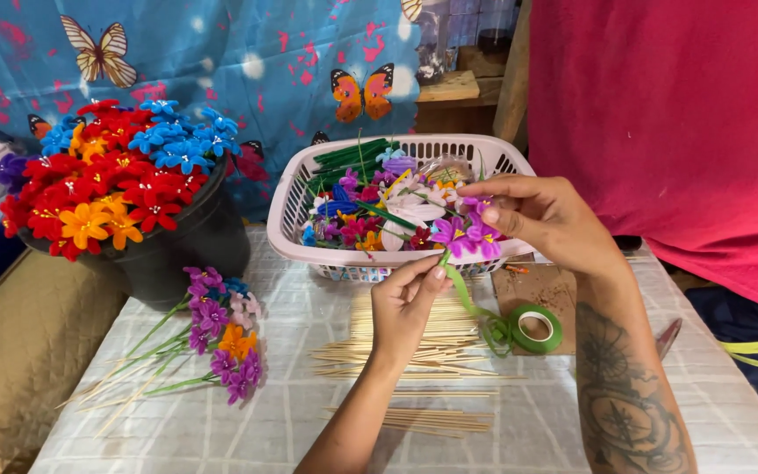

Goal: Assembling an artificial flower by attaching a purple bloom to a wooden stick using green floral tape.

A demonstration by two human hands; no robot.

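Observation:
My right hand (pixel 547 218) pinches a small purple artificial flower (pixel 465 232) by its head, just in front of the white basket. My left hand (pixel 404 303) pinches the flower's stem just below, together with the free end of a green floral tape strip (pixel 467 297). That strip runs down to the green tape roll (pixel 534 328) lying on the table to the right of my left hand. A pile of thin wooden sticks (pixel 414 347) is spread under my left wrist.
A white plastic basket (pixel 289 230) holds mixed artificial flowers and green stems. A black pot (pixel 188 244) at left carries red, orange and blue flowers. Finished purple and orange stems (pixel 219 335) lie on the checked tablecloth. A red cloth (pixel 677 123) hangs at right.

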